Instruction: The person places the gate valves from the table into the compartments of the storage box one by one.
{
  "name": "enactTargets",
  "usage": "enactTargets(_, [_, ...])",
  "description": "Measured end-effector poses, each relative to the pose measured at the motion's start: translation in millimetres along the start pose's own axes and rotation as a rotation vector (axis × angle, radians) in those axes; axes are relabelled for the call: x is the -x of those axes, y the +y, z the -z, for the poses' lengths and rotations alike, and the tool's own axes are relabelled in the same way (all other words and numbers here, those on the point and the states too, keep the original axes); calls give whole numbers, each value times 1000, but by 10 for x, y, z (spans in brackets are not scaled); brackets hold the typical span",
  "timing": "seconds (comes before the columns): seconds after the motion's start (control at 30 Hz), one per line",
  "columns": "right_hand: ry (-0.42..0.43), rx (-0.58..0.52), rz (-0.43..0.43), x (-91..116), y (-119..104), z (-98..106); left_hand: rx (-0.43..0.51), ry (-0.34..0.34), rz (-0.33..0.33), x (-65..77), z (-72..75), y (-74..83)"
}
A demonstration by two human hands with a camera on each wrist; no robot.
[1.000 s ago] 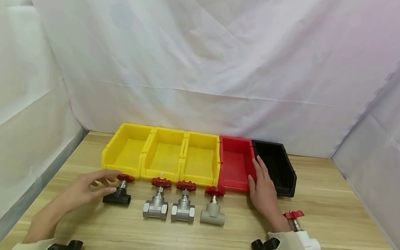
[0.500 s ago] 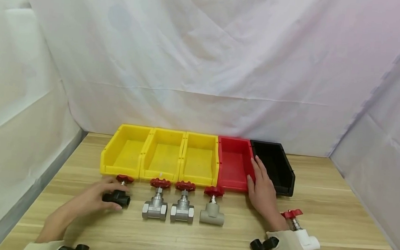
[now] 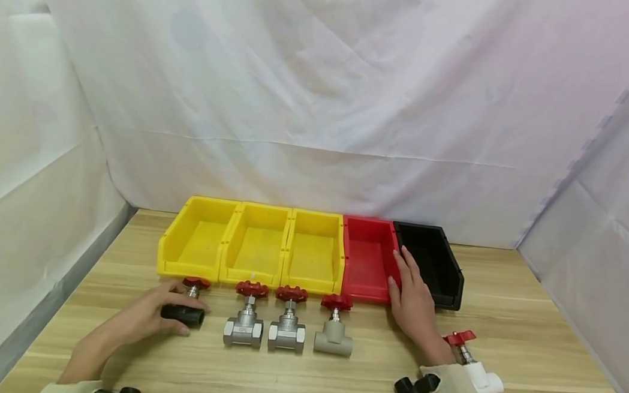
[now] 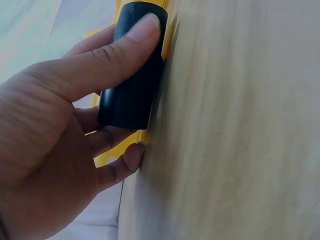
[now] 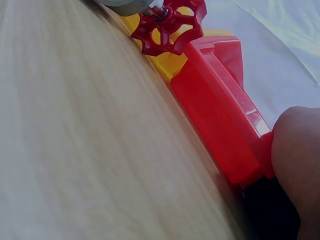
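My left hand point(image 3: 142, 313) pinches a black tee-shaped valve point(image 3: 187, 316) by its pipe body, thumb on the near side and fingers beyond. Its red handwheel point(image 3: 196, 282) points toward the leftmost yellow bin. In the left wrist view the thumb lies along the black pipe body point(image 4: 132, 95), low beside the table. My right hand point(image 3: 415, 302) rests with extended fingers over the adjoining walls of the red bin point(image 3: 369, 297) and the black bin point(image 3: 448, 302). Only a blurred part of that hand shows in the right wrist view, against the red bin's corner.
Three yellow bins point(image 3: 191, 270) continue the row leftward. Two steel valves point(image 3: 244, 331) and a beige valve point(image 3: 334, 342) lie before the bins, with red handwheels. A white valve point(image 3: 480, 378) lies by the right sleeve. White cloth point(image 3: 320, 100) hangs behind the table.
My left hand has come in from the handwheel's side, lowered onto the black valve's body and closed its fingers and thumb on it. The right hand has stayed in place.
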State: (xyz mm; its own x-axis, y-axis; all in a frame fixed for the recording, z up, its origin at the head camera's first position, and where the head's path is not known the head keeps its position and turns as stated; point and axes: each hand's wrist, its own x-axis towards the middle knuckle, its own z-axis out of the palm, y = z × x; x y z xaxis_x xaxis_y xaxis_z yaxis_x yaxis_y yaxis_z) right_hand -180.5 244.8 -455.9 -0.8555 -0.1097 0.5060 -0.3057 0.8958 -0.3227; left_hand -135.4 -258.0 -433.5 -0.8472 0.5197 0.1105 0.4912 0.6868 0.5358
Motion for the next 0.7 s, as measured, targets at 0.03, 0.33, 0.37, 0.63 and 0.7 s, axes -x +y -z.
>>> enactTargets(0.03, [-2, 0, 2, 1, 1, 1, -9, 3, 5, 3, 1, 4])
enactTargets(0.33, [-1, -2, 20, 1, 16, 12, -83, 45, 27, 13, 11, 73])
enactTargets(0.37, [0, -4, 21, 1, 15, 11, -90, 52, 25, 9, 11, 78])
enactTargets(0.63, [9, -5, 21, 5, 2, 15, -129, 110, -24, 18, 0, 107])
enactTargets(0.7, [14, -4, 29, 3, 1, 16, -134, 126, -44, 18, -2, 116])
